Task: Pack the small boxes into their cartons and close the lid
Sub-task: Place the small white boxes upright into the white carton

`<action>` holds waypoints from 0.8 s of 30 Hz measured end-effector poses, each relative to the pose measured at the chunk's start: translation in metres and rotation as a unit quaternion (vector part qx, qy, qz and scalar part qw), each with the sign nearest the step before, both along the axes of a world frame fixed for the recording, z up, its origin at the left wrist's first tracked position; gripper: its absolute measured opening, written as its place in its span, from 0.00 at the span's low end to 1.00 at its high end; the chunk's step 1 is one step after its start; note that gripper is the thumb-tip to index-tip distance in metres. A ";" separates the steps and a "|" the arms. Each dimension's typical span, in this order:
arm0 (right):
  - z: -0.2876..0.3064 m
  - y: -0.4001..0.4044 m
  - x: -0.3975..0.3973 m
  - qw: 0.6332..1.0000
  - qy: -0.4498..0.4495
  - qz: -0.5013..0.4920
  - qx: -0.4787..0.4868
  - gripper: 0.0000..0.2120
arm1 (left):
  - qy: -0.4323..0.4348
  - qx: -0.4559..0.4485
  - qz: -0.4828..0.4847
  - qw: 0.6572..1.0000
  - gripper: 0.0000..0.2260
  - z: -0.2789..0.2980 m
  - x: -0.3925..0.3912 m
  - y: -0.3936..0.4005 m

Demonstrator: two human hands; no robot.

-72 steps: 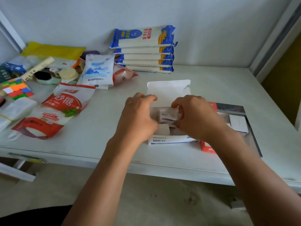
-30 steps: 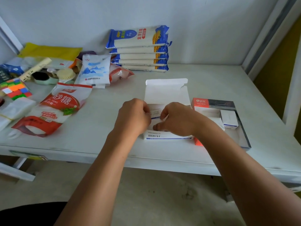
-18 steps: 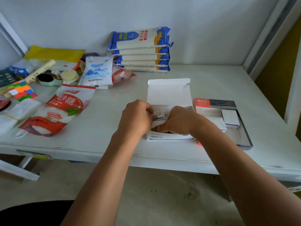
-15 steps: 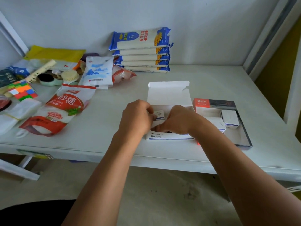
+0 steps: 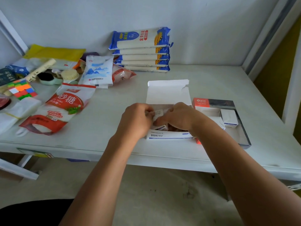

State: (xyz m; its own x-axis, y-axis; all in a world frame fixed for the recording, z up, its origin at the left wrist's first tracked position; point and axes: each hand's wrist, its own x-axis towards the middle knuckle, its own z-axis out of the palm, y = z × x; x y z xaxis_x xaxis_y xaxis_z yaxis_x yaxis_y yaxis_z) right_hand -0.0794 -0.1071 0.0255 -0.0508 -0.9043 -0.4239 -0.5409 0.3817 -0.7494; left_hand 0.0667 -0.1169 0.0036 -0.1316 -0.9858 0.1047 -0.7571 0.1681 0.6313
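Both hands down in the carton (image 5: 169, 135), centre of frame. Left hand (image 5: 136, 121) curled, fingertips pinching a small box (image 5: 158, 113) at its left end. Right hand (image 5: 178, 116) also curled, fingers pressing on the same box from the right; how firmly, cannot tell. More small boxes (image 5: 160, 127) just visible below, packed in the carton's near left. Lid (image 5: 167, 92) up and folded back, tuck flap at the top.

Risk from here, as a judgement: box going in skewed and jamming against its neighbours, or riding high so the lid won't tuck. Carton unbraced too, so a hard push could slide it along the table (image 5: 211, 82).

Right of the carton, touching or nearly so, an open tray (image 5: 244, 137) with red end, one white box (image 5: 228, 118) inside, not yet packed.

Writing: carton front reads 回形针. Red pouch (image 5: 61, 108), left of frame, shows 砂糖 and "TANG". Noodle packs (image 5: 140, 49), top centre, print too small to read.
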 end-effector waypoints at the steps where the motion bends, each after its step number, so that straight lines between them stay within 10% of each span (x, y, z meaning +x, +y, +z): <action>1: 0.003 0.000 -0.001 1.000 -0.013 -0.003 0.008 0.15 | 0.003 -0.003 -0.022 1.000 0.10 -0.002 0.001 -0.001; 7: 0.012 -0.006 -0.016 0.990 -0.123 -0.040 0.061 0.11 | 0.127 0.043 -0.128 0.983 0.12 0.000 0.009 0.003; 11: 0.016 -0.004 -0.021 0.979 -0.173 -0.076 0.083 0.17 | 0.050 -0.057 -0.111 0.991 0.17 -0.008 0.011 0.007; 24: 0.014 0.003 -0.044 0.962 0.141 0.145 -0.183 0.14 | 0.015 -0.034 -0.139 0.990 0.18 -0.002 -0.010 -0.007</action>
